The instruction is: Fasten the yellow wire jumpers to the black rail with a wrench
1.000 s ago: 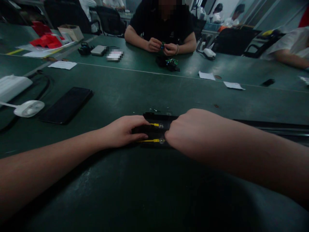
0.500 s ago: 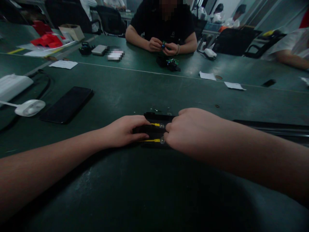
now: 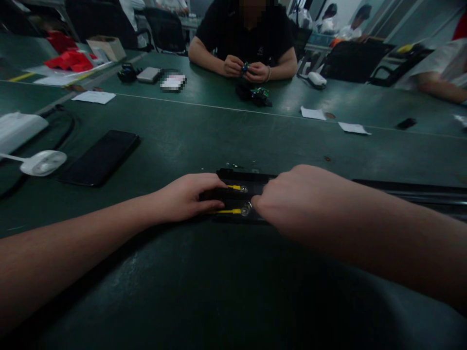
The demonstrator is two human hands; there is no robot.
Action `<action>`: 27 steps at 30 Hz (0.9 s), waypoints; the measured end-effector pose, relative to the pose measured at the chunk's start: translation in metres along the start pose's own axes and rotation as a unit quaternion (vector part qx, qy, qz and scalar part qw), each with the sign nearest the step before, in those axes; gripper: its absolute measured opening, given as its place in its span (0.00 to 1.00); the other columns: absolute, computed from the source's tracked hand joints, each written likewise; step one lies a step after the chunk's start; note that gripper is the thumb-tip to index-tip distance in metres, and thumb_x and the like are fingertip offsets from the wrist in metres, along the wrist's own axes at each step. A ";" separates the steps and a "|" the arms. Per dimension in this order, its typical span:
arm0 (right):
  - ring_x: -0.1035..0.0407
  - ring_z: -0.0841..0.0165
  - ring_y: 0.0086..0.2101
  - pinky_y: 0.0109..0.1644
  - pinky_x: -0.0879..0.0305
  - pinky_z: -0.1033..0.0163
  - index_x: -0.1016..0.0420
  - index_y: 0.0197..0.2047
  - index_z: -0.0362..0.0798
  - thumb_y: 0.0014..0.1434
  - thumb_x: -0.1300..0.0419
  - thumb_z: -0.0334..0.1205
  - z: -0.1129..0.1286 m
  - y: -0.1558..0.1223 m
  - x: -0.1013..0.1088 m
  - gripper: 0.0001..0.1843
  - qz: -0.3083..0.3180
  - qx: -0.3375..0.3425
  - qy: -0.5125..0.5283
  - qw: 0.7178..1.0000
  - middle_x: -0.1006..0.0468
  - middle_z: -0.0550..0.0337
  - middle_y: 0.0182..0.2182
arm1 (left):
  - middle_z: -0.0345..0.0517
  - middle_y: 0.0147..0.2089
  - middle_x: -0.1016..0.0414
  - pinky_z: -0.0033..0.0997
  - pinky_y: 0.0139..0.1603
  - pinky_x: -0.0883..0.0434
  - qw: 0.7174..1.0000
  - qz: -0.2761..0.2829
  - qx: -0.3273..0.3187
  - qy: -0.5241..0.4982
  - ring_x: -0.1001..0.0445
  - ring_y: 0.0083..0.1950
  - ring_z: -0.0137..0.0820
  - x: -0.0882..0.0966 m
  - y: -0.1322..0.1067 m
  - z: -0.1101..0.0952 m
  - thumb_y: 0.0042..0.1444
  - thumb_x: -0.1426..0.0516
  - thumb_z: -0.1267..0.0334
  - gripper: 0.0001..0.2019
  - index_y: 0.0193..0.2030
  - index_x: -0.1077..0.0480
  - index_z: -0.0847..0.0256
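Left hand (image 3: 186, 197) sits just left of centre frame, fingers laid over the left end of the black fixture (image 3: 233, 198) and thumb along its near edge, so it is clamped on that end and pinning it to the table (image 3: 204, 141). Right hand (image 3: 292, 199) comes in from the right, bunched up at the fixture's middle; its knuckles hide the fingertips, so I cannot tell whether it pinches anything. Two yellow leads (image 3: 228, 211) lie across the fixture between the hands, the near one ending at a small round cap (image 3: 246, 209) that touches the right hand.

My read: the fixture looks stiff and light, best held by its ends. The leads look thin and bendy, and the cap small and easy to fumble, so fingertips at the cap, not the wire.

Further out: a dark phone (image 3: 100, 156) left of centre, a white lamp (image 3: 42, 163) at the left edge, paper slips (image 3: 313, 113) upper right. Top centre, a person's hands (image 3: 246, 70) work on something small.
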State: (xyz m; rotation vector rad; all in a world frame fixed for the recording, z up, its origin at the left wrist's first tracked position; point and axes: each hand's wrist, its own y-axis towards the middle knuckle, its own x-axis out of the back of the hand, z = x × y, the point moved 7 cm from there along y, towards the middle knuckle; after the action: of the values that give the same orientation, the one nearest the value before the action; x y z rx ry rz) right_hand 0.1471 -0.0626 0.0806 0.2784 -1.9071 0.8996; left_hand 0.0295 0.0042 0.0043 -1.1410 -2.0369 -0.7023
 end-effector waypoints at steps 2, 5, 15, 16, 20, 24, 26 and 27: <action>0.29 0.68 0.22 0.27 0.44 0.63 0.19 0.32 0.47 0.62 0.35 0.38 0.002 0.001 0.002 0.07 -0.003 0.004 0.003 1.000 0.20 0.57 0.22 | 0.45 0.53 0.23 0.37 0.56 0.29 1.000 0.000 -0.002 -0.003 0.24 0.52 0.36 0.000 0.001 0.000 0.66 0.41 0.62 0.13 0.56 0.28 0.57; 0.29 0.67 0.22 0.28 0.43 0.63 0.18 0.32 0.47 0.63 0.36 0.38 0.003 0.001 0.005 0.08 0.002 0.005 0.006 1.000 0.21 0.57 0.22 | 0.46 0.52 0.23 0.36 0.55 0.29 1.000 -0.002 -0.008 -0.004 0.24 0.52 0.36 0.000 0.001 -0.002 0.66 0.41 0.63 0.13 0.55 0.28 0.59; 0.27 0.66 0.24 0.29 0.41 0.63 0.18 0.33 0.46 0.62 0.35 0.37 0.003 0.003 0.004 0.07 0.016 0.008 0.024 1.000 0.21 0.57 0.21 | 0.45 0.53 0.22 0.35 0.55 0.29 1.000 -0.002 -0.006 -0.006 0.24 0.52 0.35 0.000 0.002 -0.004 0.65 0.40 0.63 0.14 0.56 0.28 0.58; 0.27 0.66 0.24 0.29 0.41 0.63 0.18 0.32 0.46 0.62 0.35 0.37 0.003 0.003 0.003 0.07 0.019 0.009 0.026 0.999 0.21 0.57 0.21 | 0.44 0.53 0.22 0.34 0.55 0.29 1.000 -0.002 -0.004 -0.005 0.24 0.52 0.35 0.000 0.002 -0.004 0.65 0.40 0.63 0.13 0.56 0.28 0.58; 0.25 0.63 0.25 0.29 0.40 0.61 0.19 0.29 0.48 0.61 0.34 0.36 0.003 0.006 0.000 0.08 0.000 0.007 0.040 0.999 0.21 0.57 0.21 | 0.43 0.52 0.22 0.34 0.53 0.30 1.000 -0.001 0.002 -0.001 0.24 0.51 0.35 0.000 0.003 -0.003 0.65 0.40 0.64 0.13 0.56 0.28 0.57; 0.26 0.63 0.24 0.28 0.41 0.60 0.23 0.22 0.50 0.55 0.30 0.34 0.002 0.006 0.001 0.12 -0.073 0.003 0.094 0.993 0.24 0.60 0.17 | 0.44 0.53 0.22 0.35 0.54 0.30 1.000 -0.002 0.000 -0.006 0.24 0.52 0.35 0.000 0.002 -0.003 0.65 0.40 0.64 0.14 0.56 0.28 0.58; 0.29 0.65 0.21 0.27 0.42 0.60 0.27 0.17 0.52 0.54 0.28 0.35 -0.003 0.005 0.005 0.17 -0.141 -0.015 0.147 0.979 0.28 0.62 0.13 | 0.44 0.53 0.23 0.35 0.54 0.30 1.000 -0.002 0.000 -0.007 0.24 0.52 0.35 0.000 0.001 -0.003 0.65 0.40 0.64 0.14 0.56 0.28 0.58; 0.32 0.66 0.19 0.26 0.44 0.60 0.30 0.15 0.53 0.53 0.28 0.37 -0.008 0.003 0.008 0.20 -0.189 -0.036 0.179 0.965 0.30 0.63 0.12 | 0.44 0.53 0.23 0.35 0.54 0.30 1.000 -0.002 0.001 -0.006 0.24 0.52 0.35 0.001 0.001 -0.003 0.65 0.40 0.64 0.14 0.56 0.28 0.58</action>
State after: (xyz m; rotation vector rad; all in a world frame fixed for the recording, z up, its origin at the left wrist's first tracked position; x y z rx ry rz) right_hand 0.1467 -0.0530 0.0881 0.3930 -1.4818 0.5770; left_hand 0.0313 0.0032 0.0066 -1.1438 -2.0504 -0.6969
